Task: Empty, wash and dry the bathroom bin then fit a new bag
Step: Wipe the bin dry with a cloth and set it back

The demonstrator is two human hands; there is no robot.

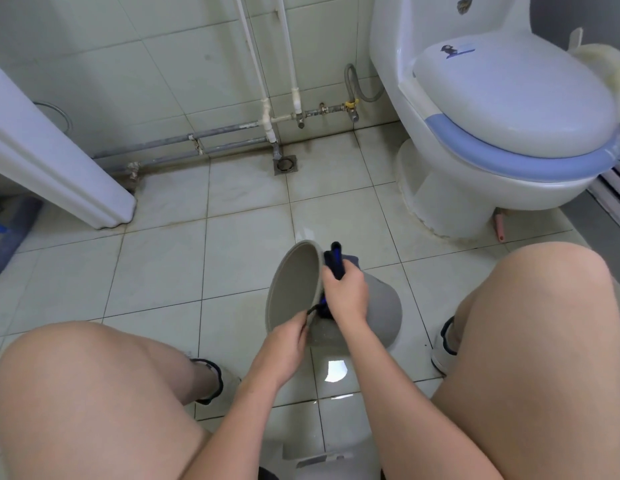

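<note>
A grey bathroom bin lies on its side on the wet tiled floor between my knees, its opening facing left. My right hand grips a dark blue cloth against the bin's rim. Part of the cloth hangs below that hand at the rim. My left hand pinches the bin's lower rim together with a dark edge of the cloth.
A white toilet with a blue seat rim stands at the right. A floor drain and wall pipes lie ahead. A white cabinet panel and a blue mop head are at the left. A puddle shines near my feet.
</note>
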